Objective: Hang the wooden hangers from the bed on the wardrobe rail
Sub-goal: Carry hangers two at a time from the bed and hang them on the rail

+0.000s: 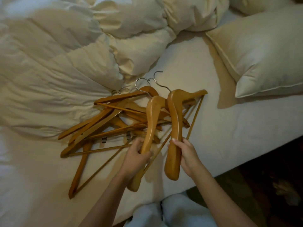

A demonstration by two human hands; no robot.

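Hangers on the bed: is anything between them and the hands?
Nothing visible covers the pile, though its hangers interlock. The left hand and right hand each hold one; the rail is out of view.

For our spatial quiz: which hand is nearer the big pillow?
Right. The right hand, gripping a hanger, is below-left of the big pillow; the left hand lies further left.

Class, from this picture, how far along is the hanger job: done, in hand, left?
Done: nothing visibly hung; no rail in view. In hand: left hand grips the left hanger, right hand the right hanger. Left: the pile on the bed.
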